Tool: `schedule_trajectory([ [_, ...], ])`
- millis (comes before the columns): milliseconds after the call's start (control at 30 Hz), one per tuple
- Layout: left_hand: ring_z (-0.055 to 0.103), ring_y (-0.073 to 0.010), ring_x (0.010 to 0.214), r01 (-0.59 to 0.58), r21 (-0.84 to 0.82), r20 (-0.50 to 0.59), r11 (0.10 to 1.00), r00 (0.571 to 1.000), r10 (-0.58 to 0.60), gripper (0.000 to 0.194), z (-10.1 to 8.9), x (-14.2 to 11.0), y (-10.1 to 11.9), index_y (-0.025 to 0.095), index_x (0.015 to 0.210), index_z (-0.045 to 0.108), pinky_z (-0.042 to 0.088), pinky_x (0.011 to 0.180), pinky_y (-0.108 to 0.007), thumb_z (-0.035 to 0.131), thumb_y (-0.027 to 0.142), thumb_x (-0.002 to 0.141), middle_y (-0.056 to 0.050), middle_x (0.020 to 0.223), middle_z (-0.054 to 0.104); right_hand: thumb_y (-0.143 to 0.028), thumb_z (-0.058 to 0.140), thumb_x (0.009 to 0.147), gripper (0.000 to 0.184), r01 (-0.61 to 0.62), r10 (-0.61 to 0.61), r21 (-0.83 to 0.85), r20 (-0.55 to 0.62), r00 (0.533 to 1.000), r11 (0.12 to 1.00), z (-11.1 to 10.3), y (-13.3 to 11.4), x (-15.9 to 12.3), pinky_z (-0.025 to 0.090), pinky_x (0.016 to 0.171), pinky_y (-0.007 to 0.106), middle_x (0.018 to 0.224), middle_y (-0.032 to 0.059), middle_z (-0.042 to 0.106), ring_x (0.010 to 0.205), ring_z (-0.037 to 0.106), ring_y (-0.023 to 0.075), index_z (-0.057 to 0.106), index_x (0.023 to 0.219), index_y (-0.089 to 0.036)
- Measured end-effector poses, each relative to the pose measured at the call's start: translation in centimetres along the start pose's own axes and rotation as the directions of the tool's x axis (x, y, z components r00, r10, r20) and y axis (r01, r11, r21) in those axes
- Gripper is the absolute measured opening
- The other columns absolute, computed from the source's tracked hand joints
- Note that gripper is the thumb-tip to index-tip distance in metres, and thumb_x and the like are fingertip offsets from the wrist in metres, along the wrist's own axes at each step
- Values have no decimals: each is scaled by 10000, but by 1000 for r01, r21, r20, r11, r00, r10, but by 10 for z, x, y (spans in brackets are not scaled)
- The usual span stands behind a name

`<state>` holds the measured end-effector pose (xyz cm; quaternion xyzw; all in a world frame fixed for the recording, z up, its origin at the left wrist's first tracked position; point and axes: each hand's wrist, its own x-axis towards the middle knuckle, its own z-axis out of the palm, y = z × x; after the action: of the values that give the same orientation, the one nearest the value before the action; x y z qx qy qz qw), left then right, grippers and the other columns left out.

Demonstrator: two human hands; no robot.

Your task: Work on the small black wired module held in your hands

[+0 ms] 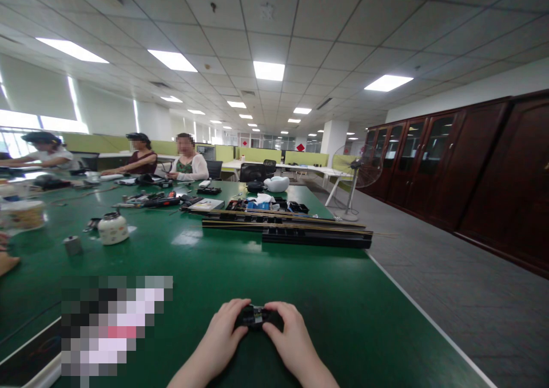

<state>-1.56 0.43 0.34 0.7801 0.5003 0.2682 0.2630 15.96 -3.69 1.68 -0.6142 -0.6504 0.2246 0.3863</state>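
A small black device with a light, metallic-looking part in its middle is held low at the near side of the green table. On its left end my left hand is closed, thumb in front and fingers behind. My right hand grips the opposite end in a similar way. The device's exact kind is too small to make out, and the fingers cover both its ends.
Long black rails with thin brass-coloured rods lie across the table. A white jar and a grey metal block stand left. Several people sit at the far left. A floor fan stands beyond the right edge.
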Motion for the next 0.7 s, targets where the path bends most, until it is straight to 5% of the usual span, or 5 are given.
schedule_trajectory([
  [433,471,-175,1172,27,19,11,999,1000,-27,664,8,2,-11,128,1240,455,310,1041,-326,362,-1,596,-92,1236,553,-179,581,660,303,-27,27,-29,12,1000,999,2,3,1,375,923,325,998,18,659,1007,552,212,655,947,-243],
  [700,474,-234,1163,-5,14,-4,1000,1000,5,569,7,0,-7,159,1196,505,329,1025,-381,473,128,628,-98,1217,562,-191,567,671,304,-23,24,-32,17,1000,999,1,1,0,373,930,333,1009,29,658,1014,551,219,655,958,-233],
])
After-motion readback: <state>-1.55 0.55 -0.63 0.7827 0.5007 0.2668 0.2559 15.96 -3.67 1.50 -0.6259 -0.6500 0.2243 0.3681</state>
